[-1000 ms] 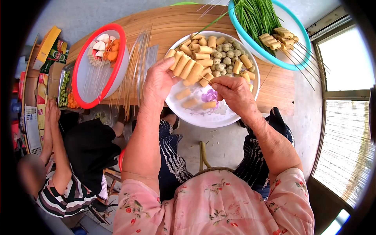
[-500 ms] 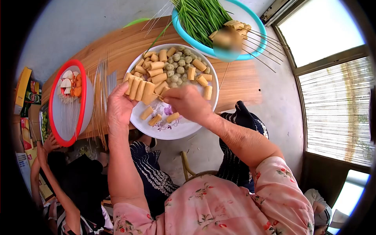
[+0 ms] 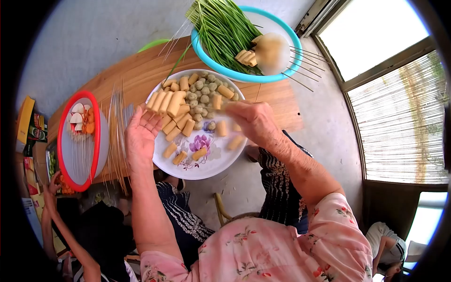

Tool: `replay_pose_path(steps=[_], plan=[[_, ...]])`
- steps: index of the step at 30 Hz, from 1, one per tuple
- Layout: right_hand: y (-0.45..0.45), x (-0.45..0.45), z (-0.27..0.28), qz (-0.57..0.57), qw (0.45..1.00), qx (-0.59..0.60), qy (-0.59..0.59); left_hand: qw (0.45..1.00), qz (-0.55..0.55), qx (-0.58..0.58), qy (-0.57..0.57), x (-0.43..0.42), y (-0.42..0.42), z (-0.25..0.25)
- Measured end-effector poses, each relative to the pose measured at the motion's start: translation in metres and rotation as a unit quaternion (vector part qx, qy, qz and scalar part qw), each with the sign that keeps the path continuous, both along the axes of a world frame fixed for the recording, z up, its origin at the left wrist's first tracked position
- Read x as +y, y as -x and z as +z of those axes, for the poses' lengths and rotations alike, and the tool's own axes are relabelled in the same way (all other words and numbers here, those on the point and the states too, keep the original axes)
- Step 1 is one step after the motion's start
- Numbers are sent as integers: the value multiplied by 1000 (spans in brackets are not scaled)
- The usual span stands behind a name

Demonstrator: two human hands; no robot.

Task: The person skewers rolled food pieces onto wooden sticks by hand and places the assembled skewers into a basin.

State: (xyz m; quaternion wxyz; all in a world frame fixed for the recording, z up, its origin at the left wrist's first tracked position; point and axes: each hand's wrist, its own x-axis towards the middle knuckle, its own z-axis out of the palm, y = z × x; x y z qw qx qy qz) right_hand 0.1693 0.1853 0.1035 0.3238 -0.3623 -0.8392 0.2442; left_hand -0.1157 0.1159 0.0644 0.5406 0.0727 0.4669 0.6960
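A large white plate (image 3: 218, 164) with a purple flower pattern holds tan rolls (image 3: 186, 127) and grey-green balls (image 3: 204, 90). Above its left part is a row of tan rolls (image 3: 167, 104) on a thin stick. My left hand (image 3: 142, 136) lies palm up with its fingers apart, just under the left end of that row. My right hand (image 3: 253, 122) is closed around the stick's other end, over the plate's right side; its fingertips are blurred.
Behind the plate, a blue-rimmed basin (image 3: 235, 74) holds green stalks (image 3: 223, 35) and skewered rolls (image 3: 245, 58). A red-rimmed basin (image 3: 97, 141) with skewered food and loose sticks (image 3: 116, 136) are at the left. One person (image 3: 89, 235) is at lower left, another (image 3: 387, 246) at lower right.
My left hand's fingers have opened from the row of rolls. My right hand has drawn back to the right, showing more of the stick. The whole view has shifted.
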Motion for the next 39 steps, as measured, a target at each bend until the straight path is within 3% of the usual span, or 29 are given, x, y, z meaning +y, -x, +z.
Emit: replay_pose_path(steps=[6,11,21,27,31,34,36,38,39], plan=[[-52,53,18,-158,985,-59,-45,1000,-21,20,10,4,-3,-3],[-83,104,24,-284,933,-196,-103,1000,-17,23,12,6,-9,3],[-85,149,7,-263,899,-342,-75,998,-38,40,9,14,-11,-1],[-85,148,1,-269,901,-333,-66,997,-35,65,35,12,-2,-9],[-92,132,0,-227,916,-250,-216,995,-7,79,56,4,8,-11],[-84,100,18,-153,956,-143,-207,994,7,89,62,-9,27,-25],[-62,60,42,-69,990,-48,-111,993,28,77,85,-17,37,-29],[-37,10,69,51,991,118,-25,993,34,73,87,-27,50,-36],[-30,-15,91,111,983,140,-49,995,21,62,73,-33,56,-36]])
